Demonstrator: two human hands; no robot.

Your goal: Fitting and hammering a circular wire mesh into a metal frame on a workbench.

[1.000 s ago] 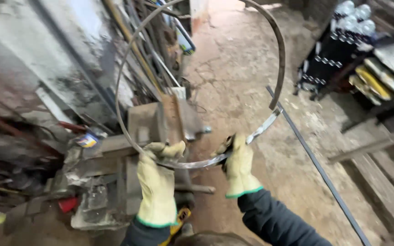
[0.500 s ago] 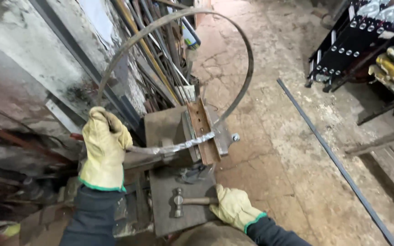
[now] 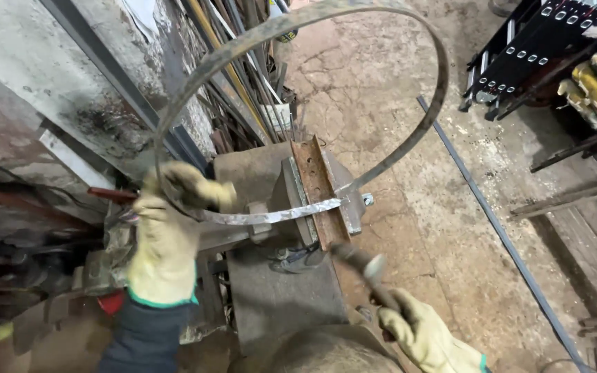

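Note:
My left hand (image 3: pixel 167 228), in a pale yellow work glove, grips the left side of a large bent steel hoop (image 3: pixel 409 41). The hoop's flat lower stretch lies across a rusty angle iron (image 3: pixel 316 186) on a grey metal anvil block (image 3: pixel 271 290). My right hand (image 3: pixel 423 335), also gloved, holds a hammer (image 3: pixel 361 266) by its handle, with the head raised just below and right of the angle iron. The hammer is blurred.
A bundle of steel rods and bars (image 3: pixel 243 76) leans against the stained wall at the left. A long thin bar (image 3: pixel 492 228) lies on the cracked concrete floor. A dark rack (image 3: pixel 540 48) and wooden planks (image 3: pixel 582 242) stand at the right.
My right hand has picked the hammer up off the block and raised it toward the hoop. The left hand has slid lower along the hoop's left side.

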